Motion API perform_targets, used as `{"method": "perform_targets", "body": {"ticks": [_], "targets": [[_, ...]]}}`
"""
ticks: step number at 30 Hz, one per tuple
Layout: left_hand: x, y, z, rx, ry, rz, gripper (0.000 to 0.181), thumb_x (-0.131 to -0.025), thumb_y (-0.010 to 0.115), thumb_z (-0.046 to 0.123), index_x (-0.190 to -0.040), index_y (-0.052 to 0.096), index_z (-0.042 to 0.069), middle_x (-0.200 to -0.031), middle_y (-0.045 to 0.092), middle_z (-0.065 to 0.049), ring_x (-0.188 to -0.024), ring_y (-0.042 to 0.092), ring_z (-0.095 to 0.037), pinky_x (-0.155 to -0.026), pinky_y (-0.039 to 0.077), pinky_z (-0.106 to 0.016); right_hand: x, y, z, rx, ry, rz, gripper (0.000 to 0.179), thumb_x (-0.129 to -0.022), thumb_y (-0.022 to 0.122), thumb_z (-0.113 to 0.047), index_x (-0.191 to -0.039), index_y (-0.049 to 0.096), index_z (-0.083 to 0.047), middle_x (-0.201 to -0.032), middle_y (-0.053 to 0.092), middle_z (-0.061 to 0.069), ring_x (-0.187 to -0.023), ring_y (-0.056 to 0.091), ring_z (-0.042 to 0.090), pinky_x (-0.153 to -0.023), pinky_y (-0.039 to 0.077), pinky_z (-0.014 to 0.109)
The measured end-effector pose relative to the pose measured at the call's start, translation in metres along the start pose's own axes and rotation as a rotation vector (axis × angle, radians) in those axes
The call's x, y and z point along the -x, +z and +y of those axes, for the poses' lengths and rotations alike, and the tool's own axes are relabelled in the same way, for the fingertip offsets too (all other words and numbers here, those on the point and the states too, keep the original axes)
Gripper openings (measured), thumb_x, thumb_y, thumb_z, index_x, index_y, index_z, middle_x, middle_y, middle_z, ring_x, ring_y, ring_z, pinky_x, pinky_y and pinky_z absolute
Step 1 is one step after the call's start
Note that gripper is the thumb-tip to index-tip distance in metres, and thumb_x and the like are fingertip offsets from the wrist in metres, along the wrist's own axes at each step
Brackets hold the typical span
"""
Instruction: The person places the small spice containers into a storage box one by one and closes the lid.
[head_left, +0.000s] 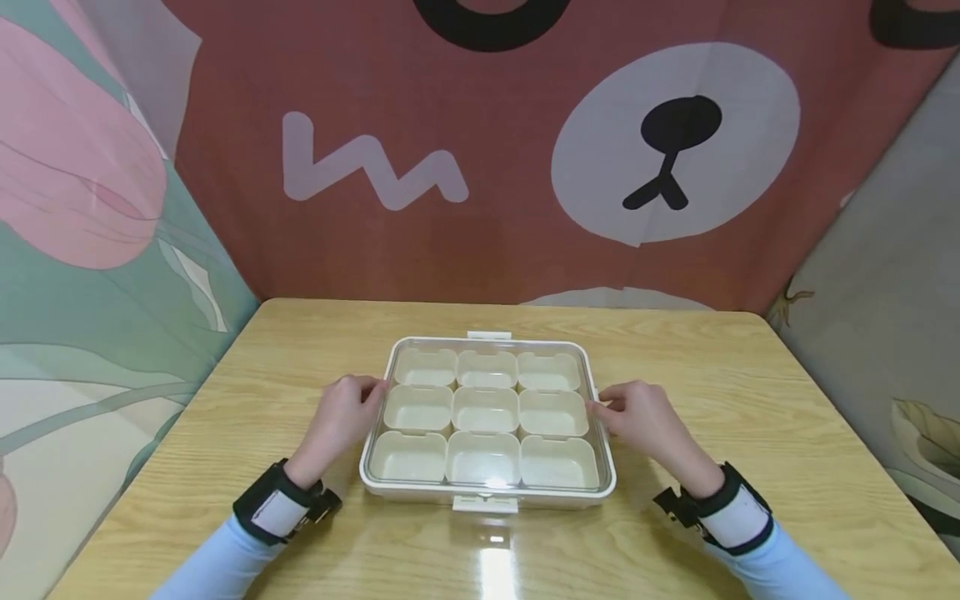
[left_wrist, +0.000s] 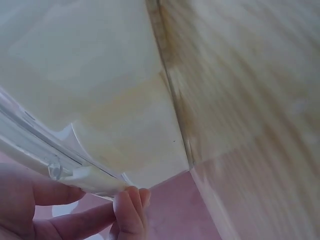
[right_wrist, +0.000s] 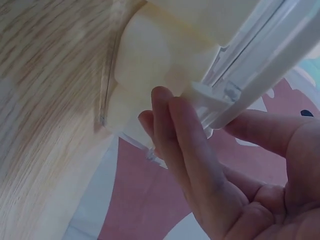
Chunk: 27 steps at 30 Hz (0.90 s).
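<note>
A clear plastic storage box (head_left: 558, 502) with a white-rimmed transparent lid (head_left: 600, 467) lies flat on the table. Under the lid sit several cream cups (head_left: 486, 411) in rows of three. At the box's left side, my left hand (head_left: 341, 421) pinches a white side latch (left_wrist: 92, 180) between thumb and fingertips. My right hand (head_left: 648, 421) holds the opposite side latch (right_wrist: 205, 97), fingertips against its tab and thumb at the lid's rim. The front latch (head_left: 485, 504) and back latch (head_left: 489, 335) stick outward from the rim.
The wooden table (head_left: 300, 350) extends around the box on all sides. Behind it hangs a reddish-brown cloth (head_left: 495, 250) with a cartoon face. Patterned cloths hang at the left (head_left: 75, 317) and right (head_left: 885, 292). Each wrist wears a black strap (head_left: 273, 500).
</note>
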<state>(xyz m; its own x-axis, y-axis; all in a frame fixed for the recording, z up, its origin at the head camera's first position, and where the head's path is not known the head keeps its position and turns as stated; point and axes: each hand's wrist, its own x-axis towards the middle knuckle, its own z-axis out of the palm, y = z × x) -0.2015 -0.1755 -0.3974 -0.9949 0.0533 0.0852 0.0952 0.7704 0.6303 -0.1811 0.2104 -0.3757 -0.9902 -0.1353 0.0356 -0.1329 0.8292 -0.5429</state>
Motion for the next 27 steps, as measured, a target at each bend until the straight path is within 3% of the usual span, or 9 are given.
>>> {"method": "perform_targets", "body": {"ticks": [11, 16, 27], "targets": [[-0.0024, 0.0047, 0.0011, 0.087, -0.021, -0.003, 0.03, -0.094, 0.057, 0.025, -0.1, 0.072, -0.001, -0.085, 0.07, -0.011, -0.066, 0.056, -0.016, -0.056, 0.045, -0.027, -0.0002, -0.0055, 0.0047, -0.079, 0.049, -0.039, 0.035, -0.089, 0.064, -0.021, -0.105, 0.066, 0.01, -0.087, 0.071, 0.02, -0.059, 0.066, 0.015, -0.052, 0.052, 0.026], [-0.0031, 0.0063, 0.0019, 0.097, -0.039, -0.009, 0.033, -0.095, 0.055, 0.028, -0.102, 0.071, 0.0, -0.087, 0.07, -0.011, -0.07, 0.057, -0.016, -0.058, 0.045, -0.026, -0.0016, -0.0063, 0.0057, -0.067, 0.062, -0.049, 0.035, -0.089, 0.063, -0.021, -0.106, 0.065, 0.01, -0.086, 0.071, 0.02, -0.06, 0.066, 0.016, -0.052, 0.052, 0.027], [-0.0014, 0.0076, 0.0058, 0.068, 0.015, -0.005, 0.034, -0.096, 0.053, 0.025, -0.107, 0.069, -0.003, -0.09, 0.07, -0.014, -0.07, 0.059, -0.018, -0.058, 0.047, -0.027, -0.0006, -0.0081, 0.0057, -0.075, 0.144, -0.105, 0.042, -0.091, 0.061, -0.027, -0.113, 0.06, 0.009, -0.084, 0.071, 0.017, -0.063, 0.068, 0.019, -0.056, 0.052, 0.029]]}}
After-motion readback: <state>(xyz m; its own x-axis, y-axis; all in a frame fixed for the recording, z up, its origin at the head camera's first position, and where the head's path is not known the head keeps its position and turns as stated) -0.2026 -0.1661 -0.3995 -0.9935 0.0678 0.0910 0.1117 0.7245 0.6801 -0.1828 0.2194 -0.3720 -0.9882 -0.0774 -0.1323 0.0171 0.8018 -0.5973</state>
